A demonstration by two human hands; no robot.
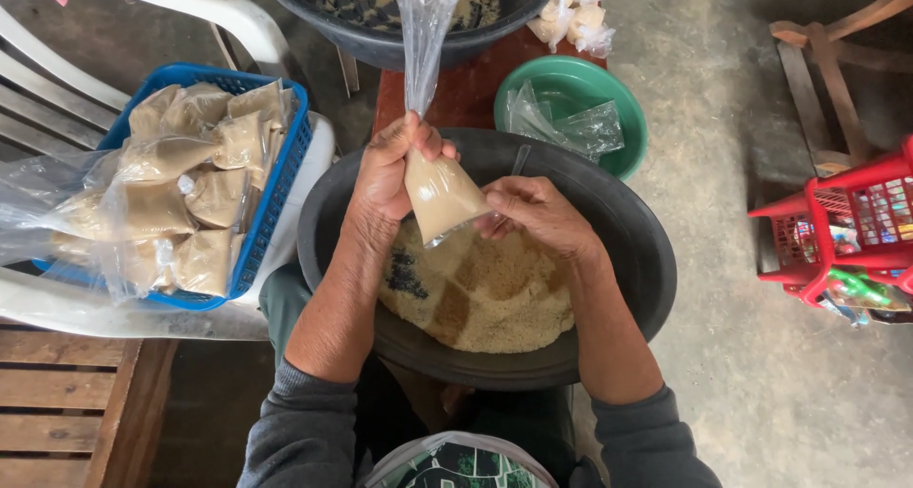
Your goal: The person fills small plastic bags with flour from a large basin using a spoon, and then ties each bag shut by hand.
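My left hand (390, 169) grips the neck of a clear plastic bag (439, 195) filled at the bottom with tan grain; the bag's empty top stands up above my fist. My right hand (534, 212) touches the bag's lower right corner with its fingertips and seems to hold a thin utensil handle; what it grips is hard to tell. Both hands hover over a black basin (628, 260) on my lap, partly filled with loose tan grain (495, 302) and a dark patch.
A blue basket (276, 198) of filled bags rests on a white plastic chair (190, 3) at left. A green bowl (623, 117) holds empty clear bags. Another black tub (380, 41) sits ahead. A red basket (837, 222) stands at right, wooden slats lower left.
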